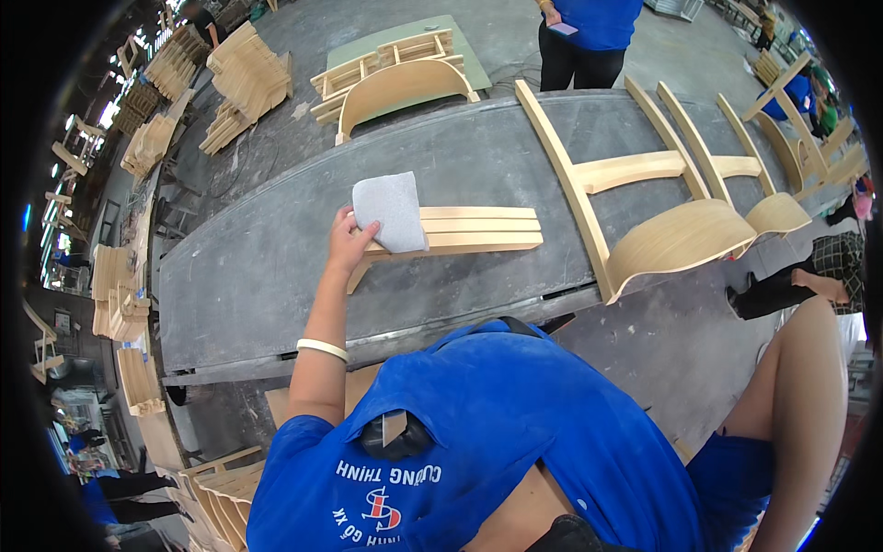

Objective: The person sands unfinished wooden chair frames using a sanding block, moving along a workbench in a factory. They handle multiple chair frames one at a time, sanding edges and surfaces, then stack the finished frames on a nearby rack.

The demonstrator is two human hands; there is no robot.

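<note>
My left hand (351,241) reaches over the grey table and is closed on a light grey sheet of sandpaper (391,212), thumb on its face. The sheet lies over one end of several pale wooden pieces (483,228) set side by side, likely chair legs, and hides that end. Below the sheet, the nearest piece bends toward the table's near edge. My right arm (796,386) is bent and raised at the far right, and its hand is out of view.
Wooden chair frames (635,170) with curved panels lie on the table's right. Beyond the grey table (248,285), more frames (395,78) rest on a green board. A person in blue (593,28) stands opposite, holding a phone. Stacked wooden parts (244,78) stand at the left.
</note>
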